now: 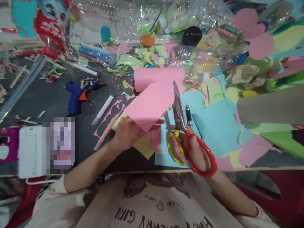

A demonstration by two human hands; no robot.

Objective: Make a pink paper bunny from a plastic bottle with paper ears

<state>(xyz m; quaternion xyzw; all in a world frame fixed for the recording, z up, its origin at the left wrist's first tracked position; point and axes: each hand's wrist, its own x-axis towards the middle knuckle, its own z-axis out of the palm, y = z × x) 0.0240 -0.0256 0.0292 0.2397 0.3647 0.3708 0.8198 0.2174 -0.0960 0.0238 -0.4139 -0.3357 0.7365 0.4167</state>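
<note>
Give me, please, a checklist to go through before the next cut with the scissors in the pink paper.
1. Left hand holds the pink paper: ok, the thumb lies on its lower edge.
2. Right hand sits in the scissors handles: ok, fingers go through the red and yellow loops.
3. Left thumb apart from the blades: ok, a gap shows.
4. Paper between the blades: cannot tell; they look almost shut along its right edge.
5. Space beside the blades free: not ok, a pen lies close on their right.
6. Glue gun out of the way: ok, it lies far to the left.
</note>
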